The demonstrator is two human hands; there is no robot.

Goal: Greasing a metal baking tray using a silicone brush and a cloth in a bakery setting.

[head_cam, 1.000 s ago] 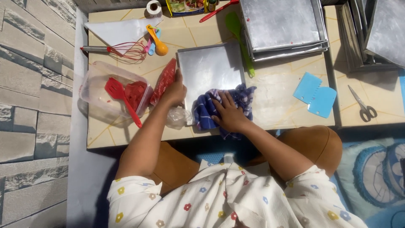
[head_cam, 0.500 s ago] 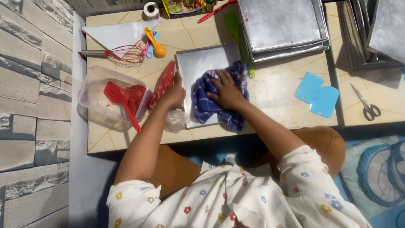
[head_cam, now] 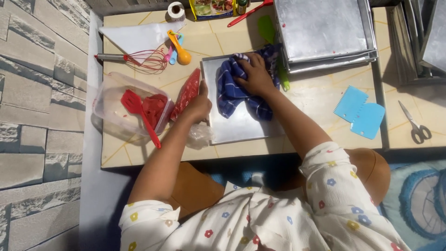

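A square metal baking tray (head_cam: 241, 128) lies flat on the low tiled table (head_cam: 320, 100). My right hand (head_cam: 254, 76) presses a blue checked cloth (head_cam: 232, 93) onto the tray's far part. My left hand (head_cam: 199, 104) grips the tray's left edge, next to a piping bag of red filling (head_cam: 186, 93) and a crumpled clear plastic bag (head_cam: 200, 135).
A clear plastic tub (head_cam: 114, 109) with a red spatula stands at the left. A whisk (head_cam: 139, 59), measuring spoons (head_cam: 179, 51), a white piping bag (head_cam: 139, 35) and a green spatula lie behind. Stacked metal trays (head_cam: 325, 32), two blue scrapers (head_cam: 360, 111) and scissors (head_cam: 416, 125) sit to the right.
My right hand has pushed the blue cloth from the tray's near edge up to its far part. My left hand stays on the tray's left edge.
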